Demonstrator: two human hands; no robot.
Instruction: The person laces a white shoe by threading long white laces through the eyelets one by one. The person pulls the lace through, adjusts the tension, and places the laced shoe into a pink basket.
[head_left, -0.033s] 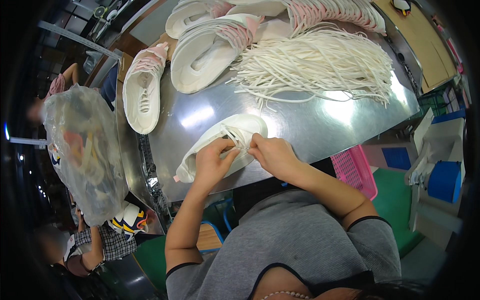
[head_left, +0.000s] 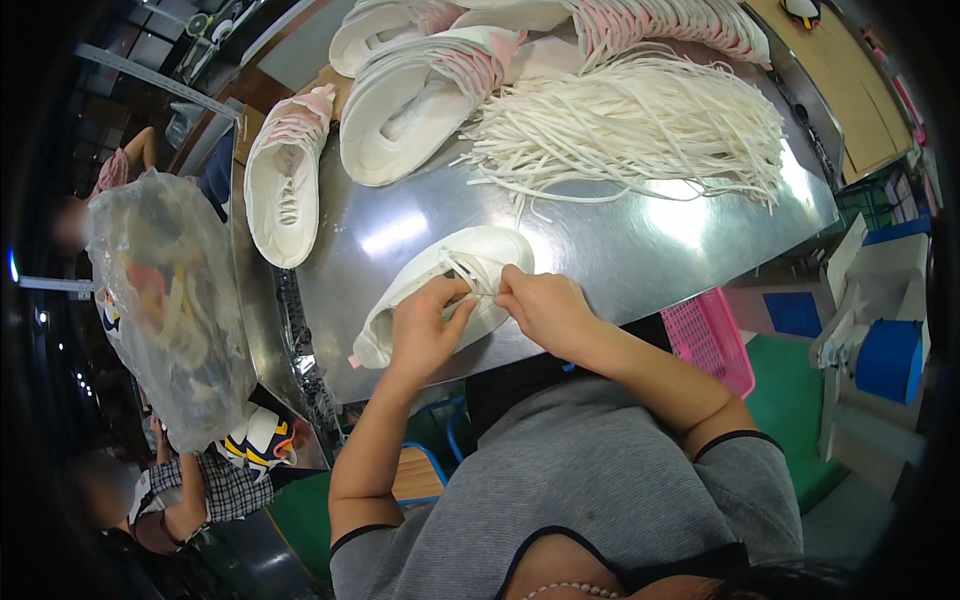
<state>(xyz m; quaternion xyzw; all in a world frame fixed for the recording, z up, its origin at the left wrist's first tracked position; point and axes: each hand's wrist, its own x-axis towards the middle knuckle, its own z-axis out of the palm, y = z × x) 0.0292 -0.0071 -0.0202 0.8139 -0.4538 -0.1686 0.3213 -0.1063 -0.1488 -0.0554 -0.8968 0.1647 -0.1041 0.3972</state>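
White shoe [head_left: 500,241], opening upward, pink at the heel, lies near the worker-side edge of a shiny metal table [head_left: 600,250]. Surroundings: green floor [head_left: 790,400], lace pile [head_left: 630,125], pink basket [head_left: 708,335]. Left hand [head_left: 428,318] and right hand [head_left: 546,306] pinch a thin strand [head_left: 487,294].

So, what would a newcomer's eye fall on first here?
Probably the heap of thin off-white laces on the far side of the shiny metal table. Then the white low shoe by its near edge, left fingers and right fingers close together over it, and the pink plastic basket, lower right.
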